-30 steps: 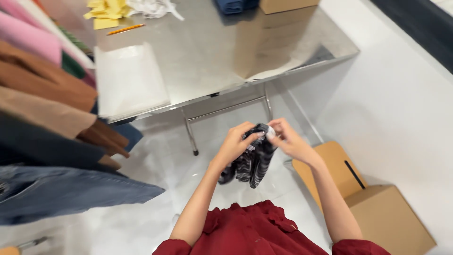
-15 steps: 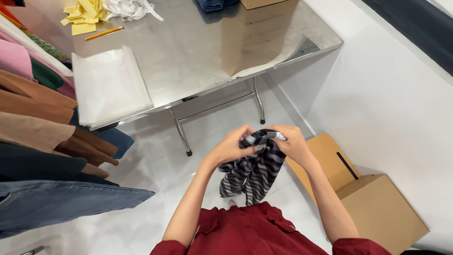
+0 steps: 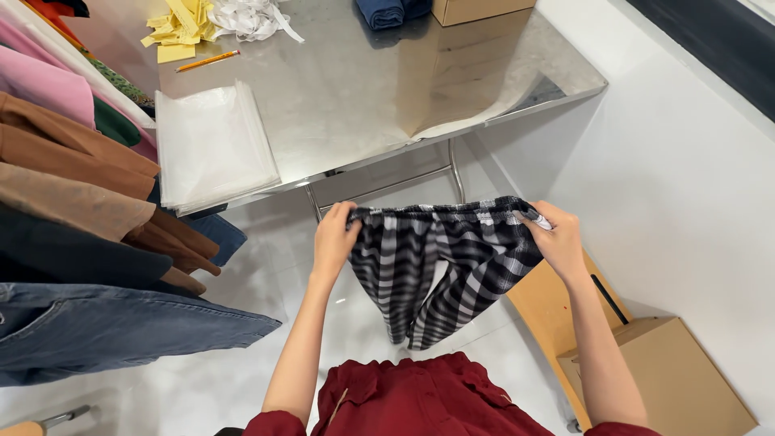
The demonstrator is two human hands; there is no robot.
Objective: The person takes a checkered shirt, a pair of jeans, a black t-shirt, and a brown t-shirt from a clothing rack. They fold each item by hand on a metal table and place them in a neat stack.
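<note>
I hold a black-and-white plaid garment (image 3: pixel 440 262) spread out by its elastic waistband in front of me, its legs hanging down over the white floor. My left hand (image 3: pixel 335 238) grips the waistband's left end and my right hand (image 3: pixel 555 238) grips its right end. The garment hangs below the front edge of a shiny metal table (image 3: pixel 363 97).
On the table lie a stack of clear plastic bags (image 3: pixel 211 145), yellow paper slips (image 3: pixel 176 28), a pencil (image 3: pixel 207 61), white strips (image 3: pixel 250 16), folded blue cloth (image 3: pixel 391 11) and a cardboard box (image 3: pixel 476 10). Hanging clothes (image 3: pixel 73 210) fill the left. Cardboard boxes (image 3: pixel 646 371) sit at lower right.
The garment was bunched between both hands close together; now my hands have moved apart and the waistband is stretched wide, the cloth unfolded and hanging.
</note>
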